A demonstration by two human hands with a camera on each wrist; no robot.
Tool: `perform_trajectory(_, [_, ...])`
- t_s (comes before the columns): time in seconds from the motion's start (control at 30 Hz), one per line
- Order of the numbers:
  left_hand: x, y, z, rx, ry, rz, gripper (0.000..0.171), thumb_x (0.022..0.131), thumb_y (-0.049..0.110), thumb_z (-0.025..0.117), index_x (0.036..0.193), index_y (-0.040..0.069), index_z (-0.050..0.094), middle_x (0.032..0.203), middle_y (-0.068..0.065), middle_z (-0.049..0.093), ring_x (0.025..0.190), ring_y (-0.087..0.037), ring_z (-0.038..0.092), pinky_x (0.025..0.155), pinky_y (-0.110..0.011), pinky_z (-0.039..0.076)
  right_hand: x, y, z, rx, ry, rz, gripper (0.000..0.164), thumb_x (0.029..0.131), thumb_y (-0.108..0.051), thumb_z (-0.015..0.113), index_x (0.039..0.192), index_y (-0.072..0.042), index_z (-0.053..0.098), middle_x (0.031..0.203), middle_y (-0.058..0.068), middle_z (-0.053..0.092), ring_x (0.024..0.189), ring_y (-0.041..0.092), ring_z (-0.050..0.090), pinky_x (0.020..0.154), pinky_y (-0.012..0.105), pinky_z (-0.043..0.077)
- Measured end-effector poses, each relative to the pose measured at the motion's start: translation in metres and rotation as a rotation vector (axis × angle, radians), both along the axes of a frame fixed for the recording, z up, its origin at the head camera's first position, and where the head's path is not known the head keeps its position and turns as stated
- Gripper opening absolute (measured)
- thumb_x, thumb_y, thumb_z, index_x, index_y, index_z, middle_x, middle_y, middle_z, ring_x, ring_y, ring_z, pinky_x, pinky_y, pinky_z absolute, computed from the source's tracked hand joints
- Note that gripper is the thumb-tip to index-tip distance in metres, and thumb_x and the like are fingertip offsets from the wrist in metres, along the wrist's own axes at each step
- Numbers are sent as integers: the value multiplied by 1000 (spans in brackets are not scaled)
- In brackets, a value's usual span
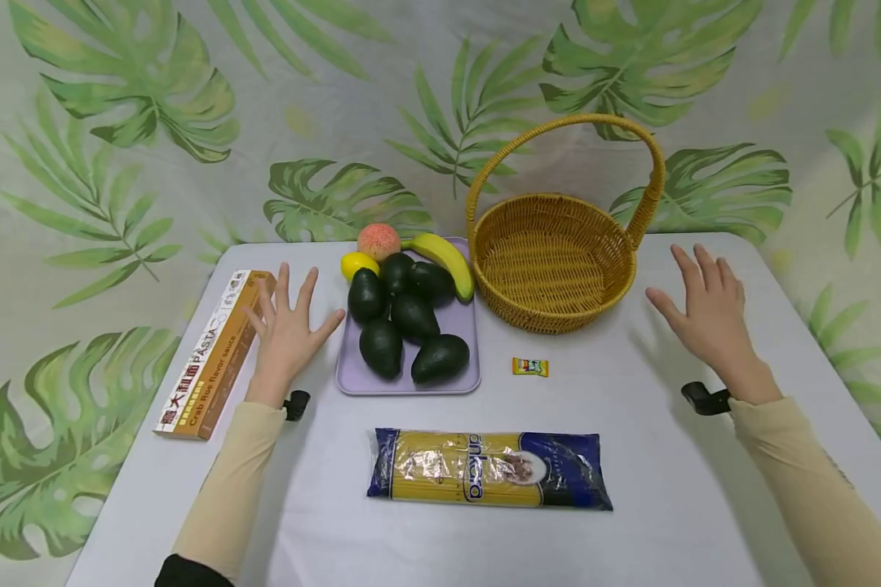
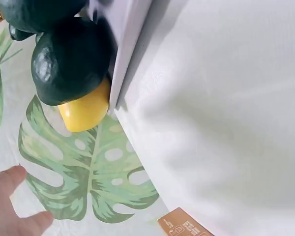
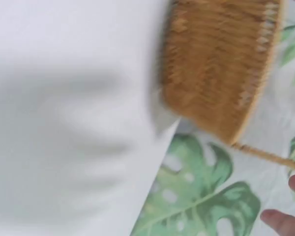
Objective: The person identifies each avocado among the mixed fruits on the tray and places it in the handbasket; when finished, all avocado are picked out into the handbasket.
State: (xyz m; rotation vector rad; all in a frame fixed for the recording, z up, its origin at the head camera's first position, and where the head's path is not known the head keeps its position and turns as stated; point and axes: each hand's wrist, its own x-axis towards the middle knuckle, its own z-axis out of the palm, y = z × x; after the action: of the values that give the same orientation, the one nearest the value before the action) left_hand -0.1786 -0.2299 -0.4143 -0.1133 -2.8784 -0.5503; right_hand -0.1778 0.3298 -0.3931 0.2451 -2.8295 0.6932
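Note:
My left hand (image 1: pixel 285 342) hovers with spread fingers between a pasta box (image 1: pixel 216 355) and a lilac tray (image 1: pixel 345 381), holding nothing. On the tray lie several dark green avocados (image 1: pixel 414 317), a banana (image 1: pixel 444 259), a yellow lemon (image 1: pixel 358 265) and a peach (image 1: pixel 378 242). The left wrist view shows the lemon (image 2: pixel 86 112) beside an avocado (image 2: pixel 71 61). To the right of a wicker basket (image 1: pixel 551 261) with a tall handle, my right hand (image 1: pixel 712 318) is held up, fingers spread, touching nothing. The right wrist view catches the basket's side (image 3: pixel 216 64).
A bag of spaghetti (image 1: pixel 484 468) lies across the front of the white table (image 1: pixel 675 505). Between it and the basket is a small yellow wrapped snack (image 1: pixel 530 367). Behind the table hangs a leaf-patterned cloth (image 1: pixel 213 196).

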Motion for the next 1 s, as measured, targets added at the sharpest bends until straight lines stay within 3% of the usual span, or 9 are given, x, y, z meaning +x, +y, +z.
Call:
perform_trajectory(0.07, [1, 0, -2, 43, -4, -24, 81, 91, 62, 48, 154, 19, 21, 159, -16, -3, 140, -44, -13, 101, -74, -3, 0, -7, 7, -100, 13, 69, 69, 100, -38, 48, 154, -9, 17, 154, 26, 11, 139, 49, 4, 107, 67, 0])
perform_trajectory(0.17, [5, 0, -6, 199, -45, -77, 77, 93, 55, 50, 155, 20, 18, 158, -16, -3, 141, -43, -5, 105, -70, 3, 2, -23, 17, -268, -27, 166, 64, 100, -27, 51, 154, -13, 19, 155, 21, 17, 139, 45, 15, 109, 63, 11])
perform_trajectory(0.23, [8, 0, -10, 342, -90, -119, 74, 96, 48, 51, 155, 20, 16, 159, -16, -2, 142, -42, -1, 108, -67, 7, 5, -36, 23, -360, -77, 229, 62, 100, -21, 50, 154, -18, 20, 155, 16, 21, 137, 42, 21, 109, 59, 19])
perform_trajectory(0.33, [15, 3, -15, 589, -175, -188, 70, 99, 37, 51, 155, 21, 14, 159, -14, 2, 142, -38, 7, 110, -61, 14, 9, -57, 29, -463, -166, 329, 60, 101, -15, 48, 154, -21, 20, 155, 11, 23, 136, 38, 27, 107, 44, 32])
perform_trajectory(0.43, [20, 6, -22, 807, -266, -255, 65, 101, 25, 48, 155, 17, 12, 159, -14, 6, 142, -37, 13, 112, -55, 17, 10, -77, 29, -529, -246, 443, 58, 102, -11, 44, 154, -19, 19, 154, 11, 25, 135, 36, 30, 100, 29, 38])
perform_trajectory(0.53, [25, 6, -31, 969, -345, -310, 62, 102, 15, 44, 155, 11, 10, 159, -15, 7, 142, -35, 15, 113, -50, 17, 9, -98, 25, -584, -309, 562, 58, 101, -9, 43, 153, -14, 20, 153, 14, 26, 134, 37, 32, 99, 27, 40])
perform_trajectory(0.7, [28, 4, -44, 1049, -397, -352, 67, 99, 5, 48, 154, 4, 10, 159, -14, 8, 143, -31, 12, 114, -46, 15, 6, -132, 19, -619, -419, 716, 57, 100, -11, 47, 152, -10, 23, 154, 12, 25, 136, 38, 29, 104, 38, 39])
perform_trajectory(0.87, [29, -3, -55, 1050, -480, -358, 84, 91, 3, 61, 154, 8, 7, 158, -16, 4, 143, -33, 8, 114, -44, 14, -3, -159, 10, -576, -502, 840, 58, 98, -23, 54, 151, -14, 29, 153, 5, 29, 137, 31, 30, 107, 51, 32])
perform_trajectory(1.0, [27, -5, -58, 1014, -543, -384, 96, 86, 1, 68, 154, 10, 1, 158, -16, -2, 143, -36, 5, 114, -45, 14, -16, -176, 3, -519, -533, 954, 62, 95, -24, 60, 150, -15, 32, 152, 3, 31, 136, 28, 33, 109, 51, 29])
